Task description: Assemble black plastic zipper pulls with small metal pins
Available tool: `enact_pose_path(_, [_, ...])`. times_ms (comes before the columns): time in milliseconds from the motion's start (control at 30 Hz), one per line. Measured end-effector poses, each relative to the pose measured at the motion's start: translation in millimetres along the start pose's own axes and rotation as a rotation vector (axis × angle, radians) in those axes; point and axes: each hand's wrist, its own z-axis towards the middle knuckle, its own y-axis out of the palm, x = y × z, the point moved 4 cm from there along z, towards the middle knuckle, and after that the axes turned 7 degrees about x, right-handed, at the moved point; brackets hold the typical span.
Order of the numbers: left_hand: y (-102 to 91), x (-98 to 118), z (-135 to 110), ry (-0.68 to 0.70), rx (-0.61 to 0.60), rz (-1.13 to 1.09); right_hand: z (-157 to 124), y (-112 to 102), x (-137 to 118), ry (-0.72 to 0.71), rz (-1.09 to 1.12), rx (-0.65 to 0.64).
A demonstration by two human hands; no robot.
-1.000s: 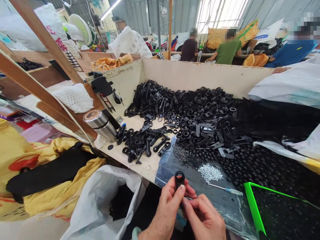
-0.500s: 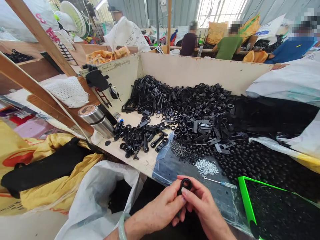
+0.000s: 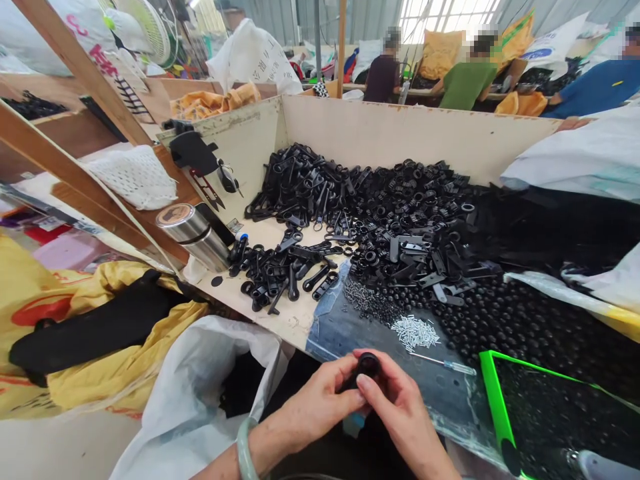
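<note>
Between my two hands, low in the middle of the view, is a black plastic part with a ring-shaped end [image 3: 369, 365]. My left hand [image 3: 327, 398] wraps its fingers and thumb around the part's left side. From the right, my right hand [image 3: 395, 400] grips it too, thumb pressed just below the ring. The rest of the part is hidden by my fingers. On the bench just beyond lie a pile of small silvery pins [image 3: 415, 332] and a screwdriver [image 3: 459, 367] with a clear blue handle. A pale bracelet [image 3: 245, 448] circles my left wrist.
Heaps of black plastic parts [image 3: 310, 183] and black balls [image 3: 530, 320] cover the bench. A green-edged tray [image 3: 493, 393] stands at right, a steel flask [image 3: 193, 233] at left. An open white sack [image 3: 175, 393] hangs below the bench edge. Several people sit beyond the back panel [image 3: 400, 130].
Both hands still hold the black part, which has turned so its ring faces differently. The view has shifted slightly. A grey rounded object now shows at the tray's lower right.
</note>
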Motion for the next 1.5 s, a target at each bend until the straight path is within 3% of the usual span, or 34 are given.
enact_pose_path(133, [-13.5, 12.9, -0.9, 0.182, 0.113, 0.285, -2.4, -5.6, -9.2, -0.173, -0.149, 0.06])
enact_pose_path(233, [-13.6, 18.6, -5.3, 0.158, 0.101, 0.449, -5.3, -4.6, -7.8, -0.135, -0.141, 0.05])
enact_pose_path(400, [-11.8, 20.9, -10.9, 0.119, 0.082, 0.537, -7.4, 1.7, -6.1, -0.023, -0.047, 0.036])
enact_pose_path(767, [-8.4, 12.7, -14.3, 0.106, 0.04, 0.185, 4.2, 5.6, -14.5, 0.061, 0.096, 0.012])
enact_pose_path(867, [-6.5, 5.6, -13.2, 0.078, 0.103, 0.095, 4.4, 14.9, -10.6, 0.168, 0.246, -0.02])
enact_pose_path(967, [-9.1, 5.0, -13.0, 0.101, 0.181, 0.162, 3.4, 21.5, -8.9, 0.212, 0.308, 0.01])
enact_pose_path(1167, [-9.9, 6.8, -15.2, 0.129, 0.059, 0.176, 2.1, 21.9, -18.0, 0.174, 0.283, 0.009])
enact_pose_path(1367, [-6.5, -6.1, -14.8, 0.117, 0.191, 0.086, 0.0, 25.0, -13.9, 0.181, 0.313, 0.019])
enact_pose_path(1500, [-12.0, -1.6, -15.8, 0.122, 0.232, -0.086, -2.5, 29.5, -8.9, 0.082, 0.369, -0.004])
